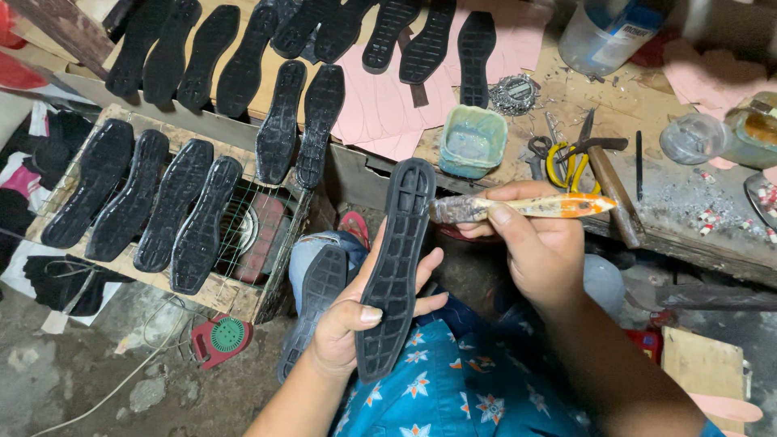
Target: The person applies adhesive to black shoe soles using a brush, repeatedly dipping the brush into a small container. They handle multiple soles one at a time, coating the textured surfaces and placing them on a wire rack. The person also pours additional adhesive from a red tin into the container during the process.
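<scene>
Blue flowered cloth (453,388) fills the bottom centre of the frame, over the person's lap. Just above it, the left hand (344,324) holds a black shoe sole (396,267) upright at centre frame, tread side facing the camera, its fingers clamped around the lower half with the thumb pressed across the front. The right hand (534,251), right of centre, has its fingers closed tight on an orange-handled brush (526,208), held level, whose bristle end touches the upper edge of the sole. A second sole (316,307) lies on the knee just left of the held one. Behind, on the cluttered surface in the upper right, sit a small teal dish (472,142) and scissors (566,158). More black soles (154,202) lie in rows on a wire-topped crate at the left.
</scene>
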The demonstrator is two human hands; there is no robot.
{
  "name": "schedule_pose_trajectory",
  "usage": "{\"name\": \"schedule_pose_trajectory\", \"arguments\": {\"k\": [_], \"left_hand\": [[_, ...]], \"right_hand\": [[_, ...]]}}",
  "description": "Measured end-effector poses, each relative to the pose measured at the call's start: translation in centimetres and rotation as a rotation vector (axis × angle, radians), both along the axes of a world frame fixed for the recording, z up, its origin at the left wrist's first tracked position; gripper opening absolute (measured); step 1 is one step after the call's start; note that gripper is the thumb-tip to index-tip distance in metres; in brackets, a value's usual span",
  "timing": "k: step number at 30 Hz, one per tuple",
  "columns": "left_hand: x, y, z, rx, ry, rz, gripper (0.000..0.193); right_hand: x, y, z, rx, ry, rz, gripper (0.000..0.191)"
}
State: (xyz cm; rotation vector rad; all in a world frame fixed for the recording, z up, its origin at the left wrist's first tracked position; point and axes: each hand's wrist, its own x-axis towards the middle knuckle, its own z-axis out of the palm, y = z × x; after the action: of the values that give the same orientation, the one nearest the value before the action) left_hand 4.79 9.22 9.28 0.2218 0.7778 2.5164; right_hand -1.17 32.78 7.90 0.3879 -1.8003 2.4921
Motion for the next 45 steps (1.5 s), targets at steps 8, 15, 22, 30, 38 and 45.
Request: {"name": "schedule_pose_trajectory", "arguments": {"k": [8, 15, 22, 30, 38, 45], "left_hand": [[0.0, 0.1, -0.4, 0.011, -0.037, 0.013, 0.128], [-0.4, 0.3, -0.9, 0.029, -0.074, 0.069, 0.130], [-0.8, 0.3, -1.5, 0.088, -0.078, 0.120, 0.123], [-1.0, -0.7, -1.7, 0.139, -0.115, 0.088, 0.117], [-0.7, -0.7, -0.1, 0.021, -0.044, 0.010, 0.118], [-1.1, -1.1, -0.9, 0.014, -0.067, 0.047, 0.113]], "right_hand": [[-0.5, 0.1, 0.5, 0.052, 0.072, -0.097, 0.016], [1.2, -2.2, -0.7, 0.028, 0.152, -0.035, 0.021], [3.1, -2.6, -1.5, 0.407, 0.353, -0.089, 0.022], [3.2, -0.6, 0.1, 0.385, 0.218, 0.104, 0.016], [-1.3, 0.4, 1.6, 0.249, 0.148, 0.083, 0.017], [-0.8, 0.2, 2.4, 0.368, 0.153, 0.390, 0.017]]}}
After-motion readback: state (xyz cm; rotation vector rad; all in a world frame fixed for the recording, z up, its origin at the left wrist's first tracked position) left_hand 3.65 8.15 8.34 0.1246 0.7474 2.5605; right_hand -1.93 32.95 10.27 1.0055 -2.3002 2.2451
